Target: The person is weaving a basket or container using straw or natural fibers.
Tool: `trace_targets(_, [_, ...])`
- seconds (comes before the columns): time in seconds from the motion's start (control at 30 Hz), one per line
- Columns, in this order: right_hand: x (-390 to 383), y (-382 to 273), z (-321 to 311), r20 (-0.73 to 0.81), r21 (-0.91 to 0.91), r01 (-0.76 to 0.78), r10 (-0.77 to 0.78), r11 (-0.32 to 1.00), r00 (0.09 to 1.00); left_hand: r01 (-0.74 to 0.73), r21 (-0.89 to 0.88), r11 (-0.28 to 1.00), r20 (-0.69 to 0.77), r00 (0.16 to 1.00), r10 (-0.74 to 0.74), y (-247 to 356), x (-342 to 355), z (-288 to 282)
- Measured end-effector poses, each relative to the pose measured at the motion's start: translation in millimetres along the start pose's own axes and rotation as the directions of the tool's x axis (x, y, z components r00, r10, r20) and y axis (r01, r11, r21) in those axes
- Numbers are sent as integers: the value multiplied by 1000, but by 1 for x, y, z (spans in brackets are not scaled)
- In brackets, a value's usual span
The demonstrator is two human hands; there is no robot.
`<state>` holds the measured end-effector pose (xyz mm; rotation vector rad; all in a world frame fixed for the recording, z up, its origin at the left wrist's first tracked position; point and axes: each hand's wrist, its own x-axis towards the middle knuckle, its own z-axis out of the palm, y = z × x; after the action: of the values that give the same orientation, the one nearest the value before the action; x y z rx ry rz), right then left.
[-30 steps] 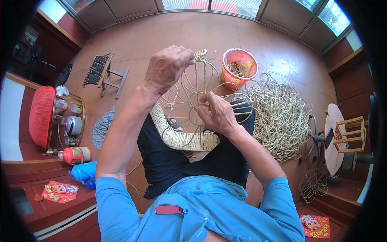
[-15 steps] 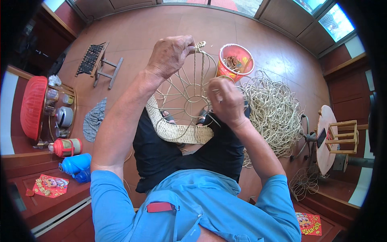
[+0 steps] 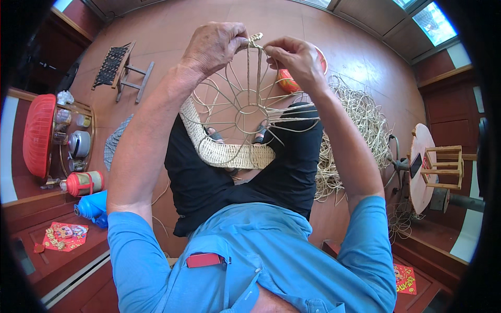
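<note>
A round wire-like frame (image 3: 251, 106) with a small centre ring and several spokes lies between my knees. A cream woven band (image 3: 240, 155) covers part of its rim on the left and near sides. At the far top, my left hand (image 3: 218, 49) pinches the frame beside a small knot of braided cord (image 3: 255, 38). Just right of that knot, my right hand (image 3: 300, 58) is closed, thumb and forefinger pinching a thin pale strand. Several spokes reach across my right thigh. The exact grip of the left fingertips is partly hidden.
A large heap of pale cord (image 3: 355, 125) lies to the right, with a red bucket (image 3: 288, 82) partly behind my right hand. A stool (image 3: 116, 65) stands far left. Flasks (image 3: 83, 183) and a shelf with a red cover (image 3: 39, 135) are left; a round board (image 3: 421, 167) is right.
My right hand has moved forward and up to the knot beside my left hand. Spokes on the right now spread over my right thigh. The whole view has shifted slightly.
</note>
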<state>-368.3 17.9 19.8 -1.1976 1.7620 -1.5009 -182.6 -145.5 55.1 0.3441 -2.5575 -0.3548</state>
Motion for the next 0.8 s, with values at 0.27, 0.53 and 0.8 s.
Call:
trace_targets(0.27, [9,-12,-3,166,35,-101,94,994,982,30,-15,999,46,999,-30,4,-3,-9])
trace_targets(0.53, [-17,-23,13,38,-140,80,-75,987,996,-36,-29,999,2,999,36,16,-13,-21])
trace_targets(0.8, [-22,-24,24,11,-244,240,-245,939,969,18,-50,999,21,1000,-17,24,-18,-27])
